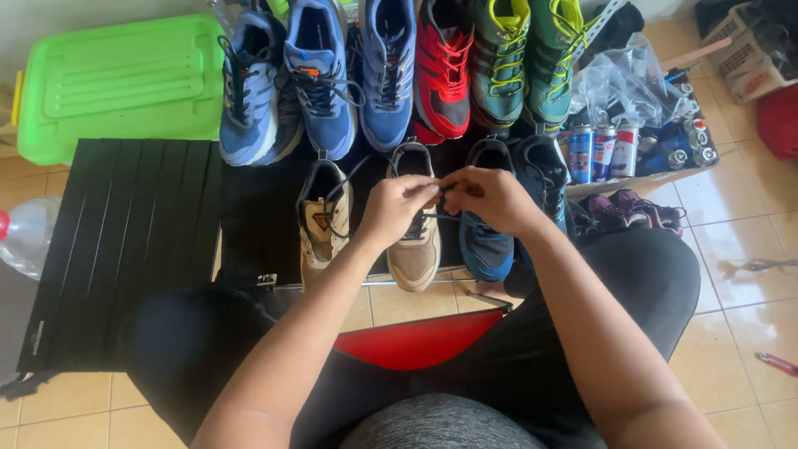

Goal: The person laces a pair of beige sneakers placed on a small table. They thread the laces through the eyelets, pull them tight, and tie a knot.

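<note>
Head view: left hand (397,206) and right hand (490,198) pinch a thin black lace (439,216) above the tan suede sneaker (413,241) at the ribbed black mat's (125,224) front edge, beside its mate (324,220).

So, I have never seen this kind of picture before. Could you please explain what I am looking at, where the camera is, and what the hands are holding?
There is one picture, from a camera on a seated person's head, looking down. The left hand and right hand meet over a tan shoe, pinching its dark lace. Its partner, the other tan shoe, lies to the left, a blue shoe to the right. A row of sneakers stands behind on a black mat. A green lid lies top left, spray cans right.
</note>
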